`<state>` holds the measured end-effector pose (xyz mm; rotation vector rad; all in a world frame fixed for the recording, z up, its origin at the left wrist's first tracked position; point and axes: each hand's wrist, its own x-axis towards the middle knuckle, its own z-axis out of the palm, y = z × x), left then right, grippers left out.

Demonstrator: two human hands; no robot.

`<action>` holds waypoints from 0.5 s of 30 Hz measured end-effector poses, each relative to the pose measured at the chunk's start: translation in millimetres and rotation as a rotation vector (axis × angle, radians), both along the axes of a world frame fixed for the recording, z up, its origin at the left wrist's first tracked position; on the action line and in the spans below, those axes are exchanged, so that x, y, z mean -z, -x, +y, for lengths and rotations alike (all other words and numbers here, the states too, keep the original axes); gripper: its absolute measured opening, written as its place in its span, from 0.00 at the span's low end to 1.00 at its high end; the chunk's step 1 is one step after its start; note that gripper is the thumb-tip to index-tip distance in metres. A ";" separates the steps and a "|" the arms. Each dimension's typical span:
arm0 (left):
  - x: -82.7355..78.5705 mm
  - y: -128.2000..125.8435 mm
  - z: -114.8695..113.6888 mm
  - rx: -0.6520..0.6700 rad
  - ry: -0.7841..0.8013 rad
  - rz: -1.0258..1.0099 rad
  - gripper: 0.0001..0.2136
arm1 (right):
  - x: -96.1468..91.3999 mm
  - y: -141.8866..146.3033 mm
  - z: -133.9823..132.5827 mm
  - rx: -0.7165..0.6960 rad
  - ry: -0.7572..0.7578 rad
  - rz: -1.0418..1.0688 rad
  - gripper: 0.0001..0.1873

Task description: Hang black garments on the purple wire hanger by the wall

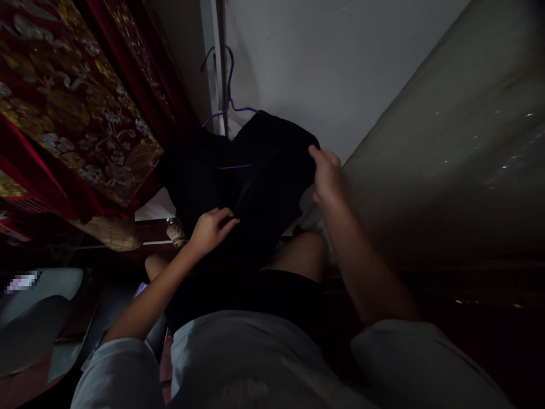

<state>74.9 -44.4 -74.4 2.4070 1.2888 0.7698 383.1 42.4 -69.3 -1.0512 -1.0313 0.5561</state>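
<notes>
A black garment [259, 170] lies spread over my lap and knees, with a purple clothes hanger [230, 105] stuck into its top; the hook points up against the white wall. My left hand [210, 227] pinches the lower middle of the cloth, fingers closed. My right hand [326, 173] grips the garment's right edge near the top, fingers curled round the fabric. The hanger's bar shows as a thin purple line across the cloth.
A red and gold embroidered fabric [68, 96] hangs at the left. A pale curtain or sheet [447, 147] fills the right side. A white vertical frame [212, 62] runs up the wall. A grey rounded object [34, 318] sits at lower left.
</notes>
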 end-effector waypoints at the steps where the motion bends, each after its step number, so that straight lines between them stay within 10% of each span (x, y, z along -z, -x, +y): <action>1: 2.4 -1.5 -5.3 -0.012 0.011 -0.057 0.12 | 7.2 5.1 -9.0 0.124 -0.010 -0.009 0.21; 5: 11.0 -13.7 -21.2 -0.019 -0.019 -0.211 0.12 | 28.0 55.8 -76.1 0.300 -0.088 -0.011 0.15; 10: 20.5 -35.6 -30.2 -0.028 -0.051 -0.432 0.12 | 44.9 124.1 -138.7 -0.348 0.170 0.083 0.17; 15: 26.5 -43.2 -38.8 -0.076 0.095 -0.707 0.07 | 44.0 129.0 -140.3 -0.410 0.210 0.108 0.20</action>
